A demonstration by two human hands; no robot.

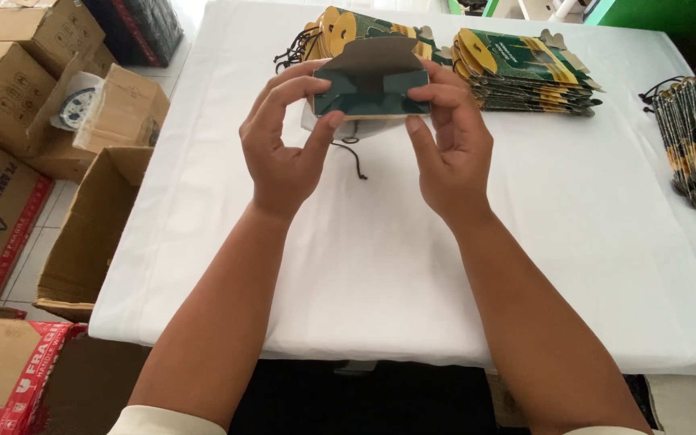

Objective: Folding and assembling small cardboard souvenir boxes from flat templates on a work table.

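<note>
I hold the small green paper bag point(370, 87) in both grips, left hand point(283, 141) and right hand point(449, 145) pinching its folded bottom, above the white table point(380, 266), just before the flat bag stacks point(525, 72). I judge the bottom flaps are being folded; pressing them flat comes next.

two bare forearms, left hand point(283, 153) and right hand point(453, 153) without rings or gloves — cream sleeve cuffs point(155, 420) just showing at the frame's bottom edge.

White-clothed table point(380, 266) (tiled floor point(38, 250) L)
</note>
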